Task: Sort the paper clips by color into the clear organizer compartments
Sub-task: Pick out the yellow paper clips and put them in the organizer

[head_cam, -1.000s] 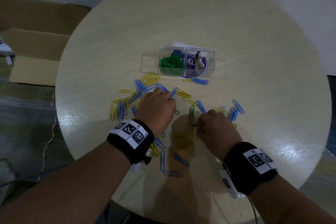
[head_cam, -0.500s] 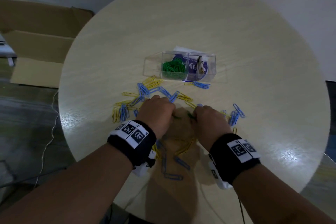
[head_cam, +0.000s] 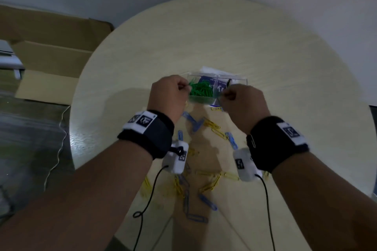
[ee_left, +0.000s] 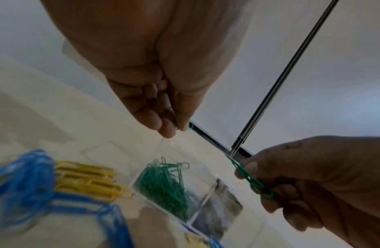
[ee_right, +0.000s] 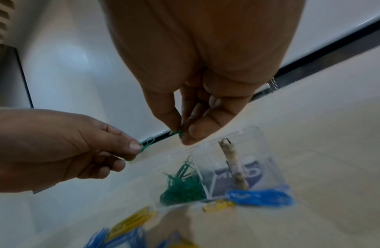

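Observation:
The clear organizer (head_cam: 243, 81) stands mid-table, its left compartment full of green clips (head_cam: 201, 91). My left hand (head_cam: 184, 87) hovers over that compartment's left side and pinches a green paper clip (ee_left: 191, 125) between thumb and fingertips. My right hand (head_cam: 225, 96) hovers at the organizer's near edge and pinches another green clip (ee_right: 179, 132), which shows longer in the left wrist view (ee_left: 250, 179). Loose yellow clips (head_cam: 214, 128) and blue clips (head_cam: 231, 139) lie scattered on the round table (head_cam: 285, 67) under my wrists.
The organizer's right compartment holds a pale rolled stick (ee_right: 233, 166) over a blue label. A blue clip (ee_right: 261, 197) and a yellow clip (ee_right: 218, 205) lie against its near wall. An open cardboard box (head_cam: 51, 61) sits on the floor to the left.
Both hands have risen from the loose clips and moved forward to above the organizer, each carrying a green clip. The view has tilted, so the table looks farther off.

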Available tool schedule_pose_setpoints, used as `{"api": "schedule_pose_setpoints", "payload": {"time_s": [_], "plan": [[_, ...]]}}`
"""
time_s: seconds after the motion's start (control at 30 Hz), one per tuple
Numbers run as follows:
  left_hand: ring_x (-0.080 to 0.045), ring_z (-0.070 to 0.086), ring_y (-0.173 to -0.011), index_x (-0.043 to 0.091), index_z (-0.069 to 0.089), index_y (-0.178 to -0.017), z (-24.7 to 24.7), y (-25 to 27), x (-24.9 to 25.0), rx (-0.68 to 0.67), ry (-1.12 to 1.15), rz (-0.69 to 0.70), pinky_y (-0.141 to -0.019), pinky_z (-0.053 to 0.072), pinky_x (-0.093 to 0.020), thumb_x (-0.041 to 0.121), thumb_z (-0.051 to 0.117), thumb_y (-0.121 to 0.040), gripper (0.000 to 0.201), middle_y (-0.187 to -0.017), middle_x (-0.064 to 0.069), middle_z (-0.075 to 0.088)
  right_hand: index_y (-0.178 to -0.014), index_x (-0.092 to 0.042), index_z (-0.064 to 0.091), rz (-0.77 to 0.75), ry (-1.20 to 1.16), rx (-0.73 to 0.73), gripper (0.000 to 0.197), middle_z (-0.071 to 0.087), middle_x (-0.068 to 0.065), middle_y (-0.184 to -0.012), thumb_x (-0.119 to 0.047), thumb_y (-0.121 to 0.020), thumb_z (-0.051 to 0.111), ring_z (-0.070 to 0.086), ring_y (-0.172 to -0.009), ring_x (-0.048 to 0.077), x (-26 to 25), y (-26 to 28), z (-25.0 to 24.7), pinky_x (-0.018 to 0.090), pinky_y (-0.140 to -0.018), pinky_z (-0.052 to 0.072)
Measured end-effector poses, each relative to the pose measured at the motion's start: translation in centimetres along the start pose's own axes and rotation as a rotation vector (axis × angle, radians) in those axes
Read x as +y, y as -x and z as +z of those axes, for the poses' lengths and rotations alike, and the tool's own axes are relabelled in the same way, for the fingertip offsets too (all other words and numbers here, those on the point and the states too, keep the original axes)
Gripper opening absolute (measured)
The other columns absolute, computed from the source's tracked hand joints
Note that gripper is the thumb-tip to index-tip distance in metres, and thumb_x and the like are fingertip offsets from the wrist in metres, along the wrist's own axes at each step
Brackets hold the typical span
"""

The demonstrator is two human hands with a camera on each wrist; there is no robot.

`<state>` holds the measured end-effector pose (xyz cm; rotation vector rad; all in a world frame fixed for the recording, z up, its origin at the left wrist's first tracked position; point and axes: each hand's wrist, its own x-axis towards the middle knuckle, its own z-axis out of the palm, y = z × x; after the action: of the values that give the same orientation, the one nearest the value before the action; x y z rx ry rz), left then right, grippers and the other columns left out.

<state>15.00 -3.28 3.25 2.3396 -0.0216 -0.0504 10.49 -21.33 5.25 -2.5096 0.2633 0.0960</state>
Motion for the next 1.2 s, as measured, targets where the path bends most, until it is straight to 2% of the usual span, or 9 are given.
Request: {"api": "schedule_pose_setpoints", "payload": {"time_s": [0.2, 0.33, 0.47, 0.53, 0.63, 0.8, 0.97, 1.07, 1.2], "plan": [[-0.020, 0.065, -0.104, 0.016, 0.072, -0.113, -0.3, -1.5, -0.2, -0.028, -0.088, 0.041, -0.096, 0.048, -0.029, 0.026, 0.061, -0.091, 0.026, -0.111, -0.003, 0.072, -0.099, -0.015, 0.073, -0.013, -0.017, -0.025, 0.023, 0.072, 0.010, -0.098, -0.027, -0.091, 0.055, 0.064, -0.093, 0.028, -1.4, -2.2, 0.9, 0.028, -0.076, 0.046], [-0.019, 0.065, -0.082, 0.024, 0.072, -0.097, -5.0, 3.3, -3.8, -0.025, -0.127, 0.134, -0.081, 0.050, -0.032, 0.032, 0.064, -0.087, 0.015, -0.092, 0.001, 0.069, -0.102, -0.022, 0.071, -0.142, -0.009, 0.050, 0.019, 0.068, 0.005, -0.100, -0.021, -0.085, 0.063, 0.063, -0.087, 0.027, 1.1, 5.0, 1.0, 0.028, -0.075, 0.043], [-0.006, 0.055, -0.067, 0.031, 0.063, -0.081, -9.0, 13.4, -9.7, -0.324, -0.350, -0.013, -0.067, 0.047, -0.033, 0.042, 0.065, -0.077, 0.012, -0.076, 0.007, 0.056, -0.118, -0.026, 0.061, -0.359, 0.165, -0.297, 0.036, 0.060, 0.000, -0.113, -0.033, -0.083, 0.060, 0.057, -0.099, 0.026, 4.6, 15.9, 3.3, 0.035, -0.088, 0.047], [0.002, 0.055, -0.075, 0.039, 0.062, -0.092, -9.1, 17.7, -11.5, -0.440, -0.270, -0.102, -0.069, 0.046, -0.028, 0.041, 0.068, -0.071, 0.022, -0.086, 0.015, 0.052, -0.125, -0.031, 0.054, -0.395, 0.270, -0.428, 0.048, 0.054, -0.004, -0.125, -0.045, -0.079, 0.059, 0.051, -0.110, 0.023, 5.7, 19.0, 4.4, 0.035, -0.092, 0.048], [-0.002, 0.056, -0.093, 0.035, 0.056, -0.116, -7.3, 21.0, -12.7, -0.520, -0.230, 0.007, -0.083, 0.049, -0.029, 0.034, 0.068, -0.075, 0.043, -0.104, 0.016, 0.046, -0.132, -0.034, 0.050, -0.427, 0.399, -0.472, 0.062, 0.051, -0.003, -0.135, -0.054, -0.073, 0.056, 0.044, -0.121, 0.024, 6.4, 20.4, 5.1, 0.037, -0.098, 0.045], [-0.018, 0.054, -0.098, 0.027, 0.061, -0.115, -4.7, 21.3, -11.2, -0.418, -0.326, 0.191, -0.083, 0.053, -0.037, 0.032, 0.068, -0.075, 0.041, -0.109, 0.009, 0.051, -0.128, -0.036, 0.054, -0.319, 0.409, -0.369, 0.054, 0.046, -0.003, -0.141, -0.052, -0.077, 0.060, 0.043, -0.125, 0.027, 7.6, 18.3, 3.9, 0.040, -0.102, 0.040], [-0.018, 0.054, -0.089, 0.026, 0.070, -0.091, -5.4, 19.1, -11.4, -0.249, -0.283, 0.229, -0.081, 0.049, -0.037, 0.031, 0.056, -0.081, 0.018, -0.099, 0.012, 0.063, -0.106, -0.020, 0.071, -0.252, 0.150, -0.179, 0.028, 0.067, -0.002, -0.109, -0.016, -0.078, 0.075, 0.064, -0.091, 0.017, 7.6, 15.7, 2.7, 0.023, -0.086, 0.043], [-0.022, 0.058, -0.085, 0.025, 0.069, -0.089, -6.7, 16.4, -12.0, -0.115, -0.275, 0.102, -0.081, 0.048, -0.035, 0.024, 0.056, -0.082, 0.015, -0.092, 0.006, 0.064, -0.096, -0.025, 0.072, -0.243, 0.094, -0.140, 0.022, 0.066, -0.004, -0.097, -0.012, -0.079, 0.073, 0.044, -0.063, -0.001, 5.9, 13.9, 2.1, 0.022, -0.074, 0.039], [-0.027, 0.061, -0.085, 0.023, 0.067, -0.087, -7.4, 12.0, -12.8, -0.004, -0.335, -0.153, -0.077, 0.048, -0.035, 0.031, 0.063, -0.085, 0.010, -0.089, -0.001, 0.060, -0.100, -0.024, 0.071, -0.266, 0.079, -0.195, 0.021, 0.067, 0.000, -0.099, -0.013, -0.082, 0.069, 0.056, -0.076, 0.014, 3.4, 10.6, 3.4, 0.023, -0.075, 0.037]]}}
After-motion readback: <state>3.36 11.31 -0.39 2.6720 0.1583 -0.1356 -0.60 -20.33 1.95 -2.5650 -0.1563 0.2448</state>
